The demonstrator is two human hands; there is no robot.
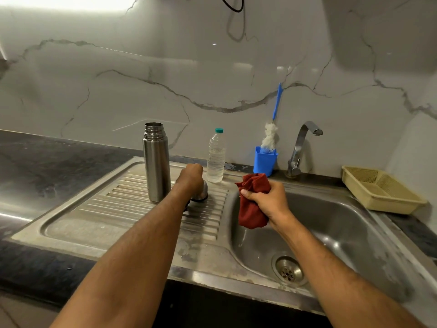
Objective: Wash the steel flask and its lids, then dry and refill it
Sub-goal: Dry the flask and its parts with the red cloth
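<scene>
On the ribbed steel draining surface [132,200], the upright lidless steel flask [156,162] is stood just left of the left hand [190,176], gripping a steel lid [200,191]; a crumpled red cloth [253,200] is clutched in the right hand [269,201].

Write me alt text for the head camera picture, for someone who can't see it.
At a steel sink, the person's left hand grips a steel lid on the ridged drainboard while the right hand holds a bunched red cloth over the basin. An open steel flask stands upright beside the lid, with a capped water bottle behind.
</scene>
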